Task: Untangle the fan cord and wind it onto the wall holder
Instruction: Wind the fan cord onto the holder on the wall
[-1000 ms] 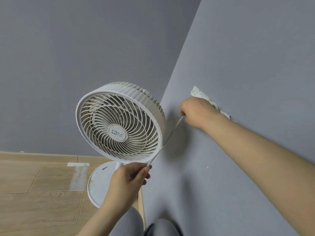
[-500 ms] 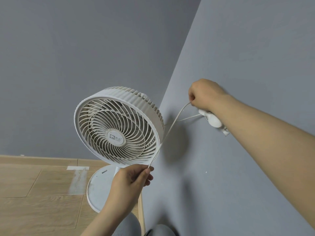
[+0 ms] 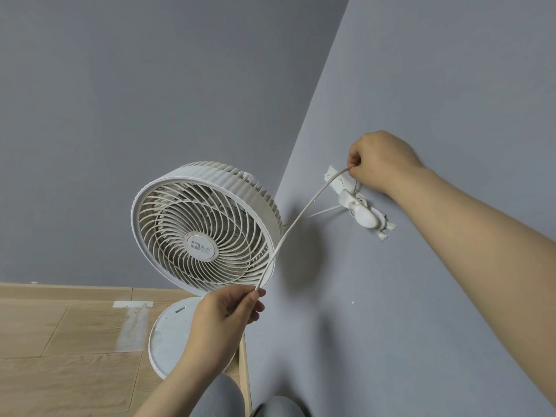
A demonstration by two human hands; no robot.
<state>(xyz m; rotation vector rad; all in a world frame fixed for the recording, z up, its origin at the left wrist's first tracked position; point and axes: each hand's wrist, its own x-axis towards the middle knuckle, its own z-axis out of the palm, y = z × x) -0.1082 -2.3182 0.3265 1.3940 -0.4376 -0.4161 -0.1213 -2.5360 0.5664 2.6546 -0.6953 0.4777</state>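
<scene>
- The left hand (image 3: 224, 319) pinches the white cord (image 3: 296, 219) between thumb and fingertips, below and left of the wall holder (image 3: 362, 212).
- The right hand (image 3: 380, 161) grips the same cord higher up with curled fingers, just above the holder.
- The cord runs in a nearly straight line between both hands, crossing the fan's (image 3: 204, 233) rim.
- A second strand leads from the holder toward the fan.
- The fan stands on the floor (image 3: 60, 341), left of the holder.
</scene>
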